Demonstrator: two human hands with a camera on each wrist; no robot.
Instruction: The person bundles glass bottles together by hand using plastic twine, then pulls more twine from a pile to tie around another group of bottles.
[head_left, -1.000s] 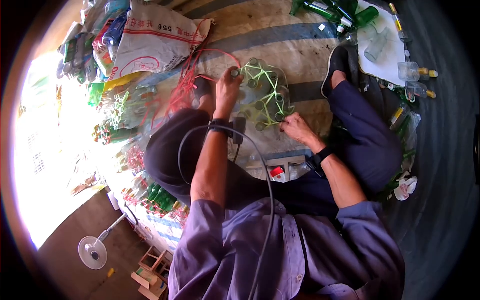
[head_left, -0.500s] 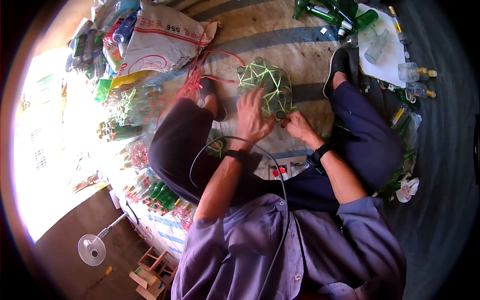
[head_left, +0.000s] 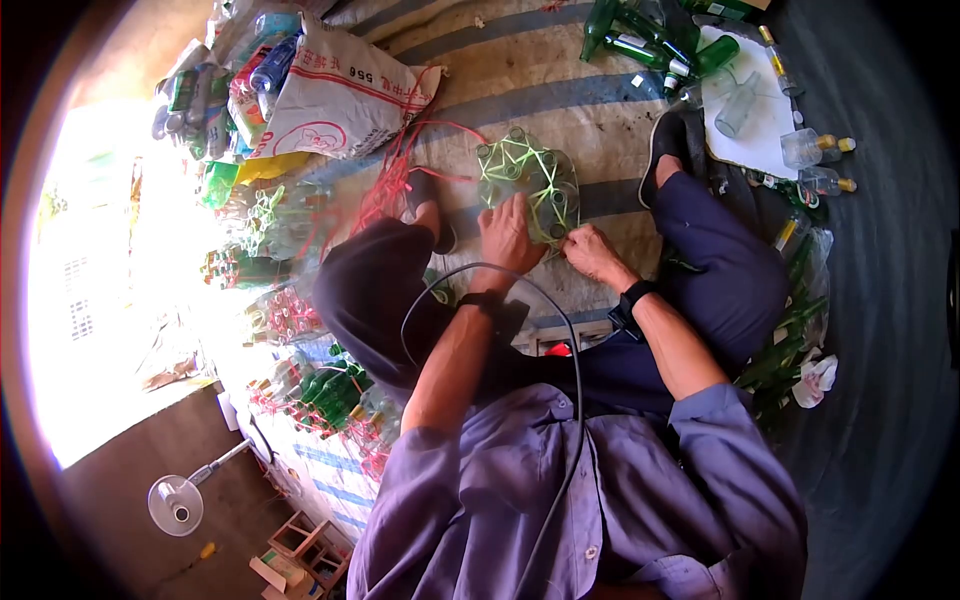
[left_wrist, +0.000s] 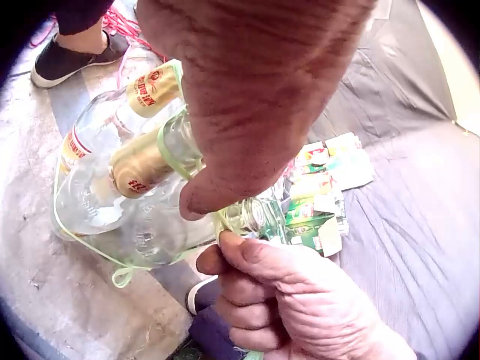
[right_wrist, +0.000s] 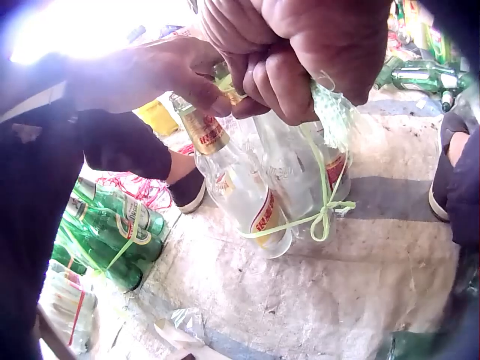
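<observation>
A bundle of clear glass bottles (head_left: 530, 185) stands between the person's feet, light green string laced around the necks and tied round the lower bodies. Gold neck labels (left_wrist: 144, 166) show in the left wrist view. The left hand (head_left: 508, 238) curls over a bottle neck on the near side, its thumb (left_wrist: 201, 191) against the glass and string. Beside it the right hand (head_left: 597, 255) pinches the green string (left_wrist: 222, 219) between thumb and forefinger at that neck. A frayed string end (right_wrist: 331, 112) hangs from the right fist. Part of the left fingers' hold is hidden.
Red string (head_left: 385, 195) lies near the left foot. A white woven sack (head_left: 345, 90) and plastic bottles lie at the upper left. More tied bottles (right_wrist: 112, 232) stand by the left leg. Loose green bottles (head_left: 650, 45) and a white board (head_left: 745, 115) lie at the upper right.
The left hand has come from the far left bottle neck back toward the body, beside the right hand. The right hand stays at the bundle's near corner.
</observation>
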